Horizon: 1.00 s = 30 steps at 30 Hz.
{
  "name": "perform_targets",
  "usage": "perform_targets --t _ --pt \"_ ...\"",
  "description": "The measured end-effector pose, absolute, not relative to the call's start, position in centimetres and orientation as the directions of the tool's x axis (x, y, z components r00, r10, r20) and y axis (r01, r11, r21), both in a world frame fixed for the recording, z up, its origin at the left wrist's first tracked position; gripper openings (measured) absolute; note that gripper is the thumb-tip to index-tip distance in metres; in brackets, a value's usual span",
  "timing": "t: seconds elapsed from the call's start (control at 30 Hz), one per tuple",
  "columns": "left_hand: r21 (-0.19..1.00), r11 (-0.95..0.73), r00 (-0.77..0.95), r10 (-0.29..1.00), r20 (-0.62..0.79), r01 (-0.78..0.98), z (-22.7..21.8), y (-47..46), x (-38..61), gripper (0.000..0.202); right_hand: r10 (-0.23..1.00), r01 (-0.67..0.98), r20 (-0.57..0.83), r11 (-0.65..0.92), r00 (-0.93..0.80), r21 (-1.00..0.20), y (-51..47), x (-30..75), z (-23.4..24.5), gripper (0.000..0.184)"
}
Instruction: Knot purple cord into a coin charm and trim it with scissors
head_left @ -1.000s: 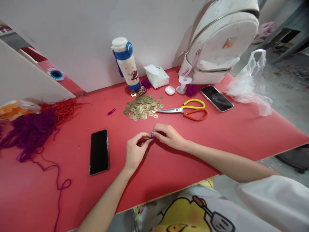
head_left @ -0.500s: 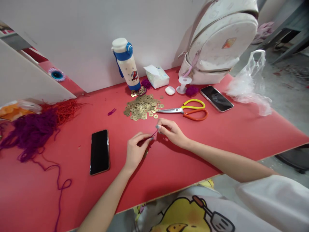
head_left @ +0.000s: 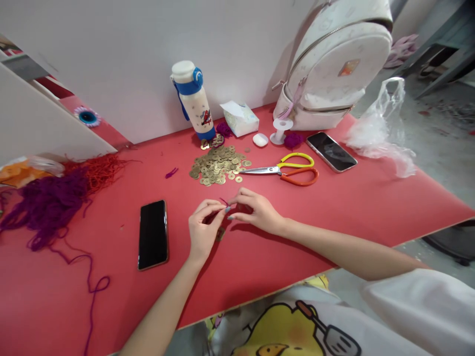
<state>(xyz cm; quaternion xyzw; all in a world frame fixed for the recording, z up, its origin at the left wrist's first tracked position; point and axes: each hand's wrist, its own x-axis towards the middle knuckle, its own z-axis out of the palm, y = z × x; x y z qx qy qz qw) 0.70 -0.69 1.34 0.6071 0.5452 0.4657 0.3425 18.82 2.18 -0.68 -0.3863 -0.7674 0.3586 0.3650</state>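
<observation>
My left hand (head_left: 202, 231) and right hand (head_left: 257, 213) meet fingertip to fingertip just above the red tabletop (head_left: 334, 207), near its front edge. Both are pinched on a short purple thread (head_left: 223, 201), thumb and forefinger closed on it, with its end poking up between them. A small brass coin (head_left: 220, 233) sits just under my left fingers; I can't tell if it's strung on the thread. Black smartphone (head_left: 153, 234) lies flat to the left of my left hand. Behind the hands are a pile of brass holed coins (head_left: 218, 165) and, beside it, scissors with yellow and orange handles (head_left: 293, 169). Heap of purple yarn (head_left: 44, 202) is far left, well apart.
</observation>
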Motion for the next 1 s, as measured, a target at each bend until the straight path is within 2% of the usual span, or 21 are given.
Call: perform_targets --t 0.1,0.23,0.4,0.47,0.6,0.7,0.83,1.0 --pt "0.922 -0.169 -0.024 0.982 0.19 0.349 1.3 -0.7 0.7 0.01 0.837 0.33 0.262 0.449 -0.48 -0.83 1.9 18.5 -1.0 0.016" --pt "0.874 -0.196 -0.03 0.972 0.233 0.444 1.2 -0.7 0.7 0.01 0.826 0.298 0.312 0.481 -0.469 -0.825 2.0 18.5 -0.9 0.015" --pt "0.664 -0.326 0.135 0.937 0.323 0.673 1.1 -0.6 0.3 0.012 0.798 0.322 0.404 0.566 -0.448 -0.759 2.2 19.0 -0.6 0.015" --pt "0.604 -0.414 0.246 0.906 0.344 0.681 1.0 -0.6 0.0 0.013 0.789 0.315 0.429 0.582 -0.439 -0.749 2.2 19.1 -0.6 0.014" --pt "0.669 -0.543 0.384 0.837 0.389 0.507 1.0 -0.4 -0.4 0.013 0.808 0.28 0.424 0.553 -0.408 -0.785 2.3 19.1 -0.5 0.008" --pt "0.76 -0.495 0.307 0.866 0.394 0.42 1.3 -0.4 -0.2 0.015 0.813 0.256 0.403 0.532 -0.419 -0.807 2.3 19.1 -0.3 0.009" --pt "0.842 -0.369 0.149 0.929 0.337 0.393 1.5 -0.8 0.4 0.018 0.792 0.247 0.382 0.538 -0.477 -0.806 2.4 19.1 -0.1 0.01" --pt "0.824 -0.327 0.035 0.936 0.351 0.463 1.4 -0.9 0.5 0.017 0.768 0.262 0.327 0.531 -0.55 -0.806 2.0 18.8 -0.2 0.008"
